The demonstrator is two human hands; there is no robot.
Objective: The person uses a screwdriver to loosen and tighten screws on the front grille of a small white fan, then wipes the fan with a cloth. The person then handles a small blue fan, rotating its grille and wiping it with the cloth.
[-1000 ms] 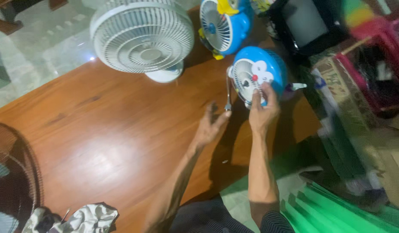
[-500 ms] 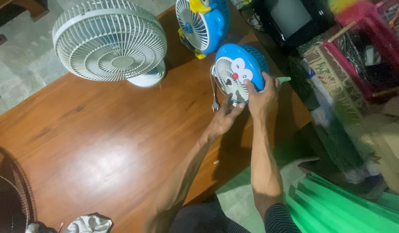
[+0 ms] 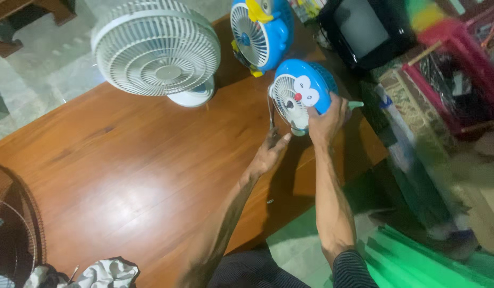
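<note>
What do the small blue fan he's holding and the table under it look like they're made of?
Small blue fan: looks like glossy moulded plastic, smooth and brightly coloured. Table: seems to be varnished wood or wood-look laminate, with visible grain and a shiny glare patch.

Two bare forearms are being shown from the near edge, both lean, with no watch, ring or band being worn on either. The left hand (image 3: pixel 266 154) and the right hand (image 3: pixel 325 121) are being left uncovered, without gloves. A dark sleeve with thin pale stripes is being worn on the right upper arm, ending above the elbow. Dark, finely striped cloth is being seen at the near edge between the arms.
</note>
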